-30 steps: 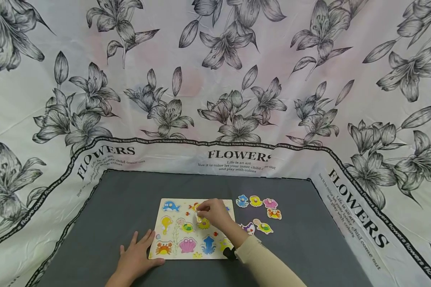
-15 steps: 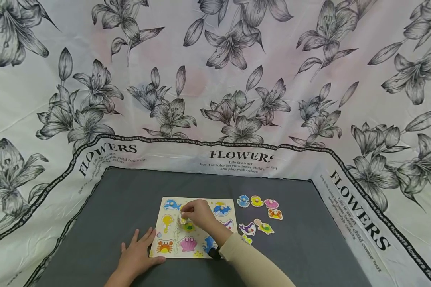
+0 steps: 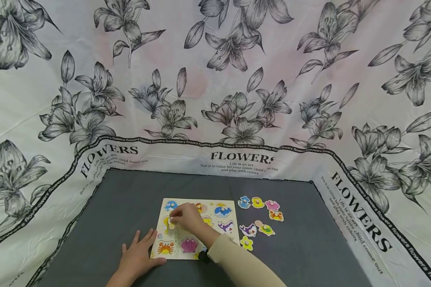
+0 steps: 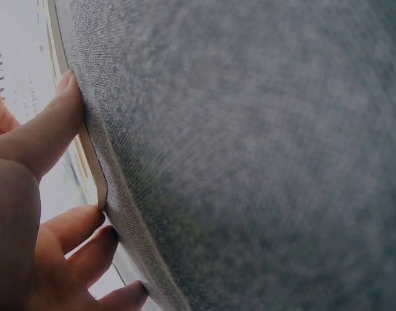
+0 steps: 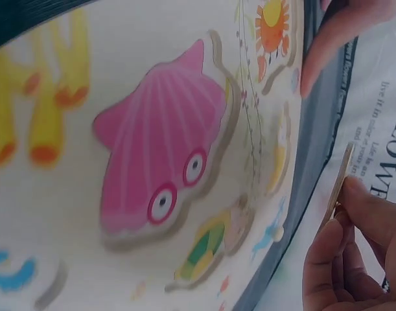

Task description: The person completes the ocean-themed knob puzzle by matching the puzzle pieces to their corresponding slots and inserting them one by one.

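Observation:
A wooden sea-animal puzzle board lies on the dark cloth. My left hand rests at its lower left corner, fingers spread, with the thumb along the near edge and fingertips by the left edge. My right hand is above the board's left part and pinches a thin puzzle piece between thumb and fingers. That piece is edge-on in the right wrist view, so its picture is hidden. Just below those fingers is the yellow seahorse picture. The pink shell picture and crab picture show on the board.
Right of the board lie several loose pieces, among them a crab, a turtle, a purple whale and a yellow star. A flower-printed curtain stands behind the table.
My right hand has moved left across the board with the piece, from the upper middle to the seahorse picture. The left hand stays at the corner.

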`<state>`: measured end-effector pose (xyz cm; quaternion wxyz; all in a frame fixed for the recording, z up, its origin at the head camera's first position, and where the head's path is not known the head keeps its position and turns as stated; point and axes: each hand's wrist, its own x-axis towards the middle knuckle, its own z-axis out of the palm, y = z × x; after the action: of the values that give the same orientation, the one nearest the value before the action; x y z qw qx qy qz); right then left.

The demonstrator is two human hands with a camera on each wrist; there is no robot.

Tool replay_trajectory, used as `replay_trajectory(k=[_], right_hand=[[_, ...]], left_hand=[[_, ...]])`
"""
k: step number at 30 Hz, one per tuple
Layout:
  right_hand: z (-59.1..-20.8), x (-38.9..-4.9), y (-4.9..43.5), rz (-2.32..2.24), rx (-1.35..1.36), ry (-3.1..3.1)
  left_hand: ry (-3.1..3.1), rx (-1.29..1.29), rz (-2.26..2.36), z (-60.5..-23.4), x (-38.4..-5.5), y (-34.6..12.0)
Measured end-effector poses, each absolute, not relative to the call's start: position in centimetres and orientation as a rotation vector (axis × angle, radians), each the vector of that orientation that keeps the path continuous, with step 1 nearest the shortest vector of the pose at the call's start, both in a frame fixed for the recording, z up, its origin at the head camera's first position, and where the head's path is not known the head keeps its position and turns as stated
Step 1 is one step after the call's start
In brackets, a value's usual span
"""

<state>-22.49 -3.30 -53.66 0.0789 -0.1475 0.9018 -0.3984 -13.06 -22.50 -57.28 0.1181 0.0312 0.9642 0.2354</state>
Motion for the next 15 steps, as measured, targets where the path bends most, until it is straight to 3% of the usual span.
replay_trajectory(k=[15], right_hand=[[-56.1, -23.0, -5.6, -0.951, -0.412, 2.777]], left_hand=[[2.815, 0.113, 0.657, -57.1, -13.2, -22.3]])
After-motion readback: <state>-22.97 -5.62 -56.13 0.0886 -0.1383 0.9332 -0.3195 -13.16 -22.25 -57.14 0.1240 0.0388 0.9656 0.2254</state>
